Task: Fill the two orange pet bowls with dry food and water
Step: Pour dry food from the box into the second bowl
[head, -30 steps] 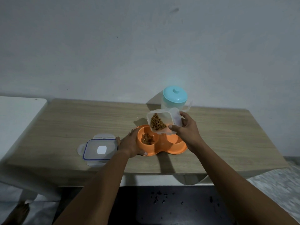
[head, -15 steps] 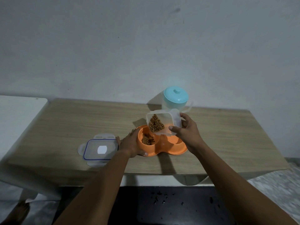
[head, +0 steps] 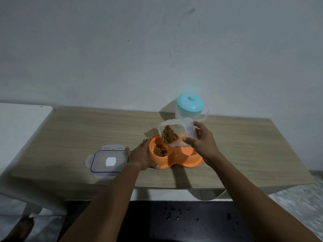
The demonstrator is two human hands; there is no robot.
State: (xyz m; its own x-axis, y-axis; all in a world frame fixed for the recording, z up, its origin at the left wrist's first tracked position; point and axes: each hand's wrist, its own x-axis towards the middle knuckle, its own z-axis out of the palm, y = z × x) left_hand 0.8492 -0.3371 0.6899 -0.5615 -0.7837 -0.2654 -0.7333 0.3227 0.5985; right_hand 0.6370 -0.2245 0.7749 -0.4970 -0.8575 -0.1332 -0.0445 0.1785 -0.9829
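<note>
the orange plastic double pet bowl [head: 175, 162] sits on the light wooden table [head: 78, 133] near its front edge. the left hand [head: 141, 156] wraps round the bowl's left end, thumb on the front rim, fingers curved along the far side. the right hand [head: 204, 142] grips a clear square plastic container [head: 187, 130], tilted mouth-down over the left well [head: 153, 143]. brown dry food [head: 169, 137] is heaped at the container's lower corner, and more of it lies in the left well. a clear lid with a blue seal [head: 109, 161] lies flat just beside the left hand. a clear jug with a teal lid [head: 190, 106] stands upright behind the container.
</note>
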